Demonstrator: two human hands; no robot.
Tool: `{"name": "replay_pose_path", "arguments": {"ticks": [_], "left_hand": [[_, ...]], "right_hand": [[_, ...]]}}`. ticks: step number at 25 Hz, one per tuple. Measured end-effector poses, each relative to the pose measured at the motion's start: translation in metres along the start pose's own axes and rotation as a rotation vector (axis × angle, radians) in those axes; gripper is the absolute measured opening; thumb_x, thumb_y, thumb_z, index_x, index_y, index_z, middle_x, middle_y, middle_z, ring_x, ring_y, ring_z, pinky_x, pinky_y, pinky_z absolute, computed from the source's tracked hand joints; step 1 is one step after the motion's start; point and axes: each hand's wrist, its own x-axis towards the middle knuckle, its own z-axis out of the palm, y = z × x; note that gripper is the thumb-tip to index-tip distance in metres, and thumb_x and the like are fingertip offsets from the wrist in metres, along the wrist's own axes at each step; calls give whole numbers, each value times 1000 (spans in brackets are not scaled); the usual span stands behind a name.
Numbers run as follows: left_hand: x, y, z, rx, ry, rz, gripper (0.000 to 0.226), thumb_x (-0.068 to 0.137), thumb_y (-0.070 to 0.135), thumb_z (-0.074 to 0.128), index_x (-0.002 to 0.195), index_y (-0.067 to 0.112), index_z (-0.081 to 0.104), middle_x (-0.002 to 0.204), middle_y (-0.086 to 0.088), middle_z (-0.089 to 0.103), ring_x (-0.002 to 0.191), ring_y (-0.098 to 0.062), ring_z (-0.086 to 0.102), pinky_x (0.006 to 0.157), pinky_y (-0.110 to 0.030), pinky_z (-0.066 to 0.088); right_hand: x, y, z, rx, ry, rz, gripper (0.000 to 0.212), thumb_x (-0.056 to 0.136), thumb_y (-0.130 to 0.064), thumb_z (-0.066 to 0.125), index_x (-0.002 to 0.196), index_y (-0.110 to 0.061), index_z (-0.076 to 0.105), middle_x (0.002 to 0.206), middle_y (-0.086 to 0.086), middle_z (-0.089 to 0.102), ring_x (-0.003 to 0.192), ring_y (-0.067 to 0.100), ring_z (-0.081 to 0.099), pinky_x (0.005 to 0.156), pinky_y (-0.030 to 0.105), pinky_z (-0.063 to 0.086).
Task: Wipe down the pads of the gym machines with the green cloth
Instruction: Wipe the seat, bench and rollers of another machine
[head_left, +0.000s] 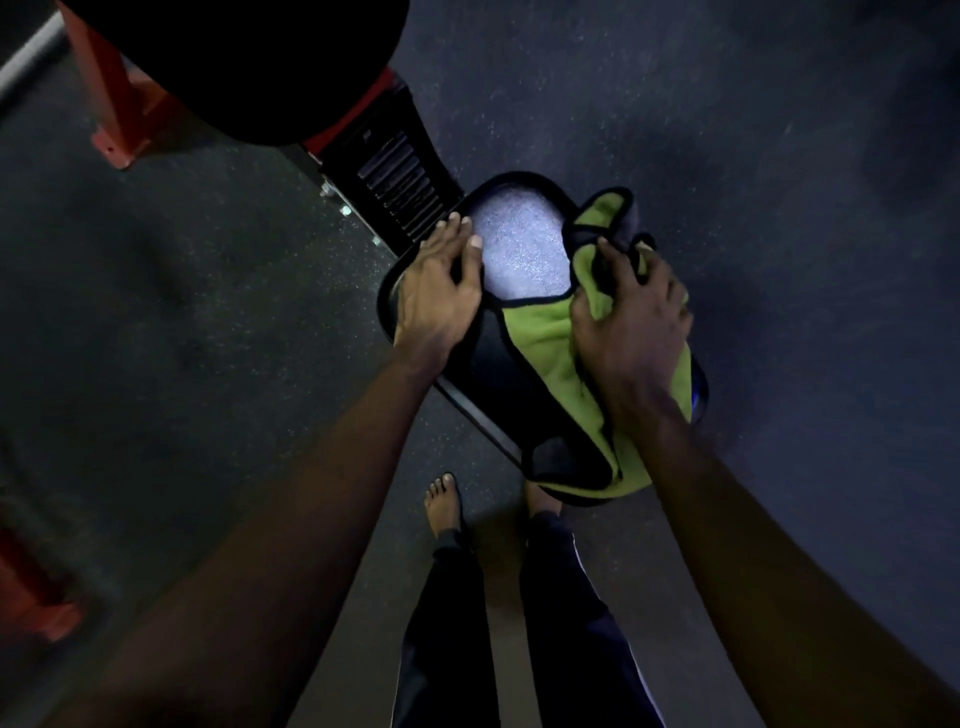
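Observation:
A black seat pad (519, 249) of a gym machine lies below me, its middle shining under a bright reflection. The green cloth (545, 343) with dark edging is spread over the pad's right and near side. My right hand (631, 322) presses on the cloth with its fingers curled into bunched folds of it. My left hand (441, 291) rests flat on the pad's left edge, fingers fairly straight, holding nothing.
A large black pad (249, 62) on a red frame (111, 111) stands at the upper left. A black ribbed panel (400, 182) joins it to the seat. Dark speckled rubber floor surrounds the machine. My bare feet (444, 504) stand just below the seat.

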Motion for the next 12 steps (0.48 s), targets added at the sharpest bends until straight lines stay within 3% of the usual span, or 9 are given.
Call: {"name": "replay_pose_path", "arguments": {"ticks": [5, 7, 12], "left_hand": [[-4, -8, 15, 88, 9, 72, 65, 98, 43, 60, 149, 7, 44, 159, -8, 37, 151, -16, 26, 124, -29, 12], [-5, -10, 17, 74, 32, 78, 64, 97, 42, 61, 149, 8, 44, 158, -8, 38, 150, -16, 27, 125, -32, 14], [0, -8, 14, 75, 28, 65, 67, 95, 45, 63, 149, 8, 46, 158, -7, 39, 150, -15, 28, 120, -19, 9]], "right_hand": [[22, -37, 14, -108, -21, -67, 69, 90, -67, 49, 150, -34, 44, 152, 12, 42, 136, 37, 40, 105, 57, 34], [38, -51, 19, -99, -66, -148, 65, 92, -62, 49, 150, -35, 43, 154, 11, 39, 138, 36, 38, 106, 56, 33], [5, 5, 2, 26, 34, -91, 57, 90, -53, 54, 145, -38, 50, 148, 9, 47, 131, 34, 45, 101, 52, 40]]}}
